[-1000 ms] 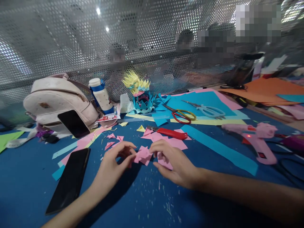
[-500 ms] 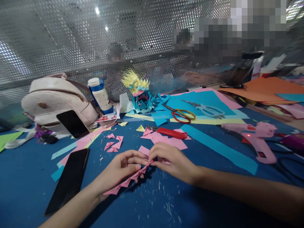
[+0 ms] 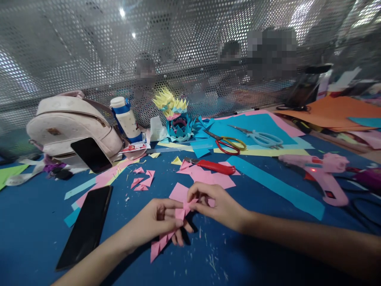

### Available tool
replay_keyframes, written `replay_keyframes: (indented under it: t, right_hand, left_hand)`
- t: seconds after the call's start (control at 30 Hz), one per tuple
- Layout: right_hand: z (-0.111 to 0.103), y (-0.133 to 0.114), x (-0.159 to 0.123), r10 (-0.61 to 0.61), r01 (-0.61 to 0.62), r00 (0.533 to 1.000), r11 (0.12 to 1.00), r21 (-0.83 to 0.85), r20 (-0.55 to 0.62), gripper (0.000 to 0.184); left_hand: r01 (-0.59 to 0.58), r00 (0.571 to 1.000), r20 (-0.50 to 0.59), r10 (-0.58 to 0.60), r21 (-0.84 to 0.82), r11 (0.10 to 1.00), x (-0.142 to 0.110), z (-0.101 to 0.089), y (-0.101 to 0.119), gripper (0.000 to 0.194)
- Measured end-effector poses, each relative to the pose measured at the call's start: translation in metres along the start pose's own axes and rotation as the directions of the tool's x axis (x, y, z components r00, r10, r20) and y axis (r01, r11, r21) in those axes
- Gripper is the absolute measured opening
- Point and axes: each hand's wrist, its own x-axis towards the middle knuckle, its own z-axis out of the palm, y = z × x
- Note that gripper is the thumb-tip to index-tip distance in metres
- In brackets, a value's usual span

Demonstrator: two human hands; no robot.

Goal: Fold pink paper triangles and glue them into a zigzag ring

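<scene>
Though aslant — pink strip [image 3: 179, 213] in both hands [image 3: 160, 217] [image 3: 219, 206]

Scissors [image 3: 219, 139] and blue paper [image 3: 266, 124] suggest a craft workspace.

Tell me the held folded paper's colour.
The folded paper is pink, seen best in the head view.

Part of the folded pink strip [image 3: 180, 214] is covered by the left hand [image 3: 160, 217], and its far end is partly masked by the right hand [image 3: 217, 205]. The left forearm [image 3: 98, 254] is cut off by the near edge of the view, the right forearm [image 3: 312, 240] by the right edge. The green sheet [image 3: 11, 174] at left is cropped, as are the orange sheet [image 3: 333, 111] and purple object [image 3: 369, 180] at right. Beyond the perforated screen [image 3: 184, 35], people [image 3: 145, 68] are blurred. Print on the red-and-white packet [image 3: 135, 147] cannot be read.
</scene>
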Motion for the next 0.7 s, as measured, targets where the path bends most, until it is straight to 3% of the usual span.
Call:
replay_keyframes:
  t: [0.13,0.47,0.7]
  right_hand:
    - [-0.0014,-0.0013,0.0010,-0.011,0.012,0.999,1.000,-0.018,0.037,0.010]
    - [-0.0023,-0.0010,0.0023,-0.072,0.072,0.997,0.995,-0.069,0.008,0.013]
    - [-0.0025,-0.0030,0.0015,-0.089,0.088,0.996,0.993,-0.082,-0.010,0.005]
  left_hand:
    - [-0.012,1.000,-0.027,0.013,0.056,0.998,0.0005,-0.0018,-0.0010,0.036]
    - [-0.033,0.998,-0.048,0.039,0.114,0.993,0.0008,-0.0030,-0.0071,0.040]
    - [-0.019,0.995,-0.096,0.036,0.173,0.985,-0.0003,0.0023,-0.0054,0.043]
